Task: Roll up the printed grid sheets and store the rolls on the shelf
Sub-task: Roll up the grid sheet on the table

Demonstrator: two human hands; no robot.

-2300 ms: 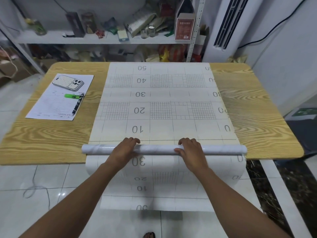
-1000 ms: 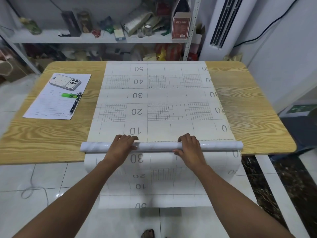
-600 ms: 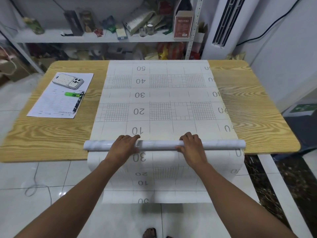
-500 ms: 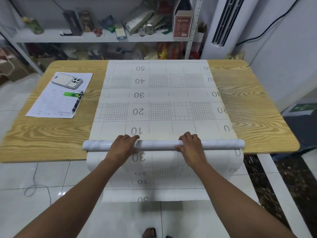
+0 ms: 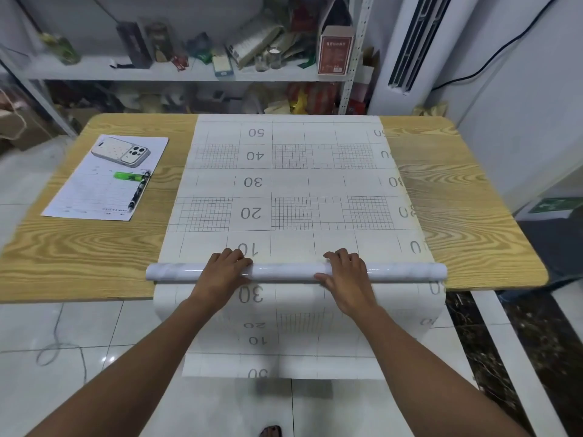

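Hands, left (image 5: 222,272) and right (image 5: 347,279), curl over the roll (image 5: 284,272), gripping it. Roll lies across the grid sheet (image 5: 290,184) at the surface's (image 5: 79,253) near edge.

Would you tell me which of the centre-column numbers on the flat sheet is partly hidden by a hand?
The 10, the number nearest the roll: the left hand overlaps its edge. The 20, 30, 40 and 50 beyond it lie fully uncovered.

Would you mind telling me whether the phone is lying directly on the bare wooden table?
No, the phone rests on a printed paper form that lies on the wooden table, left of the grid sheet.
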